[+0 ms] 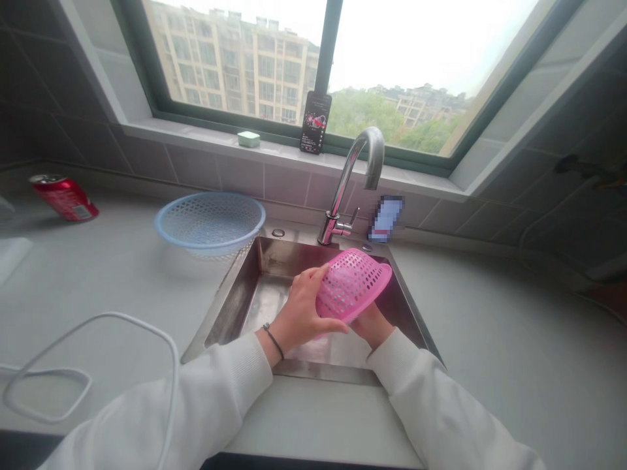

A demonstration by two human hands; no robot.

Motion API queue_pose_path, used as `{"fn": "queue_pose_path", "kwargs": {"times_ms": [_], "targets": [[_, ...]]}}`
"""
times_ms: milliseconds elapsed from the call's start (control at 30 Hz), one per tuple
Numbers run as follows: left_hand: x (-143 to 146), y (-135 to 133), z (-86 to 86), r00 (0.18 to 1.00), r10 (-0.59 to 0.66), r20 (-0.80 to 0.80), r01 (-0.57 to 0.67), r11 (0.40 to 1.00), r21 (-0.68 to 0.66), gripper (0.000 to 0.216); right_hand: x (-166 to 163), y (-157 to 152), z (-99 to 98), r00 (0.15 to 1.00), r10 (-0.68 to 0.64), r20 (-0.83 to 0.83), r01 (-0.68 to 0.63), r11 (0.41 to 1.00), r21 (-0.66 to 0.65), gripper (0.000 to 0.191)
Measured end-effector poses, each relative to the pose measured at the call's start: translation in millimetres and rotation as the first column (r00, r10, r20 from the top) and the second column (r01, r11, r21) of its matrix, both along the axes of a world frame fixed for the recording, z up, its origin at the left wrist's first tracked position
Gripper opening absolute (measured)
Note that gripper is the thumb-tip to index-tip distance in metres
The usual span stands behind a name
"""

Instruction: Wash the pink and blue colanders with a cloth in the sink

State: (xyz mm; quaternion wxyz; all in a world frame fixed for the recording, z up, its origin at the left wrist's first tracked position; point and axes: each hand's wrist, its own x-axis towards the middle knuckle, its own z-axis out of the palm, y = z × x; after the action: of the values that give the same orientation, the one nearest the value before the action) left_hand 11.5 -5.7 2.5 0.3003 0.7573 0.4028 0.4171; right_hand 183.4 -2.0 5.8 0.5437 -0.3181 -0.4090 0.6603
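A pink plastic basket [350, 281] with rows of holes is held tilted over the stainless steel sink [259, 307]. My left hand [308, 307] grips its left side, fingers on the perforated wall and thumb stretched along the lower rim. My right hand [373, 325] is under the basket's lower right side. The basket hides its fingers, so whether they grip it cannot be seen. Just beyond the basket rises a chrome faucet [337, 196] with a curved spout; no water is seen flowing from it.
A blue mesh basket [210, 245] stands left of the sink. Farther left are a tilted red can [63, 197] and a looped white cable [112, 314]. A phone [314, 123] and a small green box [248, 138] sit on the windowsill. Another phone [386, 219] leans behind the sink.
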Motion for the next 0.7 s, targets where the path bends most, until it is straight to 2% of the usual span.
{"fn": "queue_pose_path", "kwargs": {"times_ms": [100, 200, 333, 500, 700], "targets": [[-2.0, 2.0, -5.2, 0.998, -0.06, 0.025, 0.06, 0.998, -0.012, 0.13, 10.6, 9.3, -1.1, 0.997, -0.068, -0.041, 0.066, 0.996, -0.06, 0.05], [-1.5, 0.4, -4.1, 0.995, -0.099, 0.012, 0.1, 0.994, -0.044, 0.125, 19.2, 17.2, -6.6, 0.993, -0.093, -0.066, 0.085, 0.99, -0.111, 0.045], [0.2, -1.9, 2.8, 0.991, -0.121, 0.05, 0.122, 0.992, -0.025, 0.113, 12.8, 15.3, -11.9, 0.996, -0.055, -0.065, 0.048, 0.992, -0.117, 0.046], [-1.4, -2.5, 7.1, 0.997, -0.069, 0.045, 0.067, 0.997, 0.025, 0.112, 4.1, 7.8, -6.1, 1.0, 0.009, -0.025, -0.01, 0.998, -0.063, 0.051], [0.5, -3.9, 5.0, 0.994, -0.109, 0.001, 0.109, 0.994, 0.017, 0.114, 19.4, 13.9, -1.3, 0.986, -0.155, -0.068, 0.15, 0.986, -0.071, 0.052]]}}
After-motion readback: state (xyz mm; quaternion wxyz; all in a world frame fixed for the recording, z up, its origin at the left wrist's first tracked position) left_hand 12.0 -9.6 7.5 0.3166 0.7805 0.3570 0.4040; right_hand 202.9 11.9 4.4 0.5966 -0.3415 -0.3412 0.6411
